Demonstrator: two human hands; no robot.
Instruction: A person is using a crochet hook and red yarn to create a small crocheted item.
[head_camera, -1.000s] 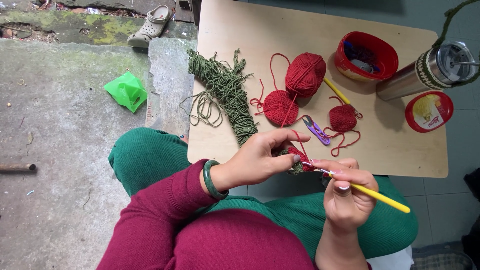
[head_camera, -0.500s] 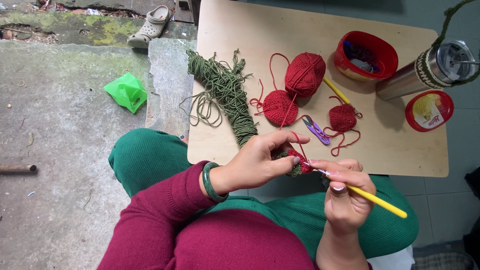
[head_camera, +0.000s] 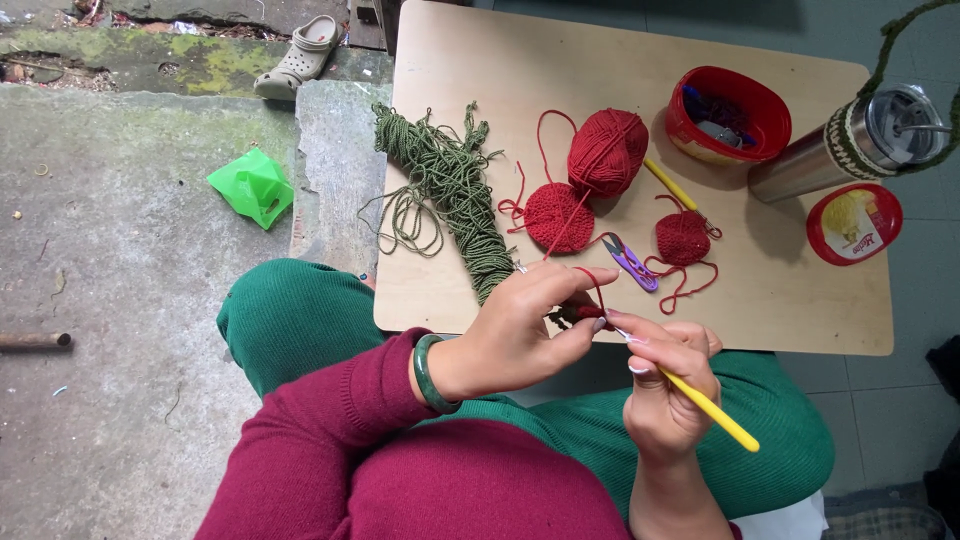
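Observation:
My left hand (head_camera: 520, 335) pinches a small dark crochet piece (head_camera: 572, 314) with red yarn looped over the forefinger. A yellow-handled crochet hook (head_camera: 705, 406) is gripped in my right hand (head_camera: 668, 395), its tip at the piece. The red strand runs up to a red yarn ball (head_camera: 607, 152) on the wooden board (head_camera: 800, 310). A flat red crocheted disc (head_camera: 558, 217) and a smaller red crocheted piece (head_camera: 683, 238) lie on the board, with purple snips (head_camera: 632, 262) between them.
A bundle of green cord (head_camera: 452, 195) lies at the board's left. At the back right are a red tub (head_camera: 727, 116), its lid (head_camera: 853, 223) and a steel flask (head_camera: 850, 148). A second yellow hook (head_camera: 669, 184), a green bag (head_camera: 255, 186) and a sandal (head_camera: 298, 57) are also in view.
Both hands have stayed over my lap; the right hand and hook shifted slightly, working the tip at the small piece.

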